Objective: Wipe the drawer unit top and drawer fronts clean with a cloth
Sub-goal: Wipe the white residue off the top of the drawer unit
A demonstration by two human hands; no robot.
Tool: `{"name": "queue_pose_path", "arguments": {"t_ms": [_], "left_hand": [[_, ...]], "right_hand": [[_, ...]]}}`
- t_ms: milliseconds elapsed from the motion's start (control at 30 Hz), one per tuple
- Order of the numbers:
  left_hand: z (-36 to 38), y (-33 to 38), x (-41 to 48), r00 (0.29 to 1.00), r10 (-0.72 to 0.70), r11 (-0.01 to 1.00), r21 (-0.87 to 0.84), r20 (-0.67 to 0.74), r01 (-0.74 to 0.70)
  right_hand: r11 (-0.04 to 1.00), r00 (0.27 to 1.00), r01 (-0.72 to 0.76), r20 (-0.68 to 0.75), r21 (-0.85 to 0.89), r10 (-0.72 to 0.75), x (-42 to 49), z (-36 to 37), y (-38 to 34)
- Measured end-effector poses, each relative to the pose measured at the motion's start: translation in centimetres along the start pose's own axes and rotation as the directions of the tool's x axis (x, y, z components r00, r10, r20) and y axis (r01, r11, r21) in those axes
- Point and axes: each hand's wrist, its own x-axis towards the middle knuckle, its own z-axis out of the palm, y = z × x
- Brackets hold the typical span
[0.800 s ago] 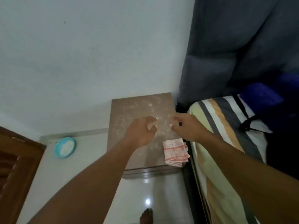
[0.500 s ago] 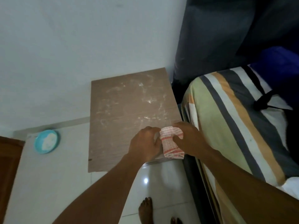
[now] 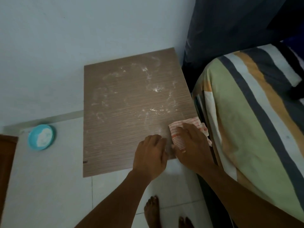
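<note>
One crumpled striped cloth (image 3: 189, 123) on powder-streaked wood-grain counter (image 3: 123, 104): right hand (image 3: 192, 145) pressed it flat; left hand (image 3: 149, 155) curled, grip unclear.

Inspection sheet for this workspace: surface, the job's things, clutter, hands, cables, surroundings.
Surface: brown wood-grain table top, smeared with white powder.
Job's things: red-striped cloth at the top's near right corner.
Clutter: blue bowl holding something white, left of the table.
Hands: right hand presses on the cloth; left hand, fingers curled, beside it.
Cables: nothing seen.
Surroundings: pale wall, tiled floor, striped bed at right, bare feet below.
</note>
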Motion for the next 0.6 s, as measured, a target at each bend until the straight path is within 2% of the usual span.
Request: {"name": "queue_pose_path", "arguments": {"t_ms": [133,233,367,500,600], "left_hand": [[0.4,-0.7,0.0,1.0,-0.006,1.0,0.023,0.007,0.005],[0.7,-1.2,0.0,1.0,-0.009,0.999,0.038,-0.001,0.009],[0.7,-2.0,0.1,0.999,-0.037,0.998,0.048,-0.03,0.038],[0.5,-2.8,0.1,0.998,-0.061,0.997,0.05,-0.031,0.062],[0.1,-2.9,0.5,0.998,-0.06,0.998,0.033,-0.018,0.06]], "right_hand": [[0.992,0.999,-0.043,0.015,-0.122,0.045,0.1,1.0,0.5],[0.99,0.999,-0.021,0.026,-0.139,0.025,-0.1,1.9,1.2],[0.995,1.0,0.027,-0.009,-0.1,-0.028,0.3,2.1,1.8],[1.0,0.999,0.022,-0.036,0.023,-0.021,0.9,1.6,1.8],[0.994,1.0,0.019,0.002,0.111,-0.019,1.8,0.9,1.3]]}}
